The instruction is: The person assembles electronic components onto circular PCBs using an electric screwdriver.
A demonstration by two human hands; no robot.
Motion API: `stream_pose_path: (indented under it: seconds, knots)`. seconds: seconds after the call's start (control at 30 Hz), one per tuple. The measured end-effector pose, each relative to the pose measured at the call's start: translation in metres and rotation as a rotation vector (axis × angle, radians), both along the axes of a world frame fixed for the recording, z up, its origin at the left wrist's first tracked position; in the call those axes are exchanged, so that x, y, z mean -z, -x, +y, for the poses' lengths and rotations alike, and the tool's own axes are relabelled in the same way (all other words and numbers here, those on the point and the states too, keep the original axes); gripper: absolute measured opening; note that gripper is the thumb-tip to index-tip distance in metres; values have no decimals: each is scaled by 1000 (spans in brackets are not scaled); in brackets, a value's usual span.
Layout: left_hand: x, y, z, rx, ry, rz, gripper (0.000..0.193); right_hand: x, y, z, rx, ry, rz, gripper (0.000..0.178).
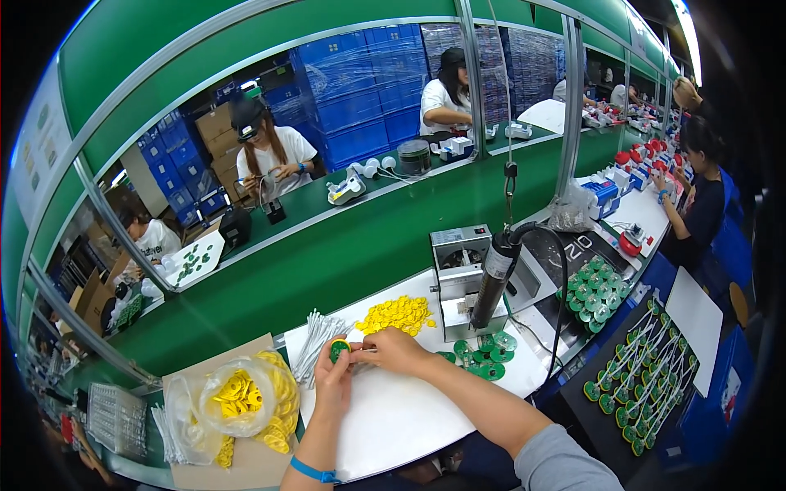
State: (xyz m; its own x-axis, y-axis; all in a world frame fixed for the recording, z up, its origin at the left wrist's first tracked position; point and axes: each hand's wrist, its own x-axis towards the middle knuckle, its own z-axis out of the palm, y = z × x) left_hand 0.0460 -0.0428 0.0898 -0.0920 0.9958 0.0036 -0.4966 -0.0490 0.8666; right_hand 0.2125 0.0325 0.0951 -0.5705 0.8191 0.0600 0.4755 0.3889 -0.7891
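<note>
My left hand [332,376] is pinching the round green board [338,351] above the white desk [393,417]; my right hand [396,352] is pinching beside it, on what I can't tell; I'm judging that bracing the board helps.

And on the far side of the table [393,425], loose discs [395,313] in the middle, a cable bundle [318,348] to their left, a machine [458,236] to their right! Nearer than the discs, a held circuit board [338,351]. Loose boards [488,357] lie before the machine, near a hanging tool [494,278]. Left, a bag [190,401] on cardboard [196,476]; near right, wired boards [607,403] on a panel [580,409].
</note>
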Motion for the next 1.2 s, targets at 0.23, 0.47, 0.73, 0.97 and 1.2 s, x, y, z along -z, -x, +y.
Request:
stream_pose_path:
  seconds: [0.23,0.47,0.73,0.97,1.2]
  knots:
    - [-1,15,3,-133,109,-75,40,-6,16,-4,-52,-38,175,31]
    - [2,45,6,-118,102,-115,42,-14,40,-4,-88,-70,206,25]
    - [-6,71,-2,-153,92,159,53,-6,72,-3,-68,-164,164,21]
    - [2,98,-3,-109,72,259,51,-6,99,-9,-13,-277,63,21]
    - [6,109,-2,-135,85,251,50,0,112,-12,1,-476,92,18]
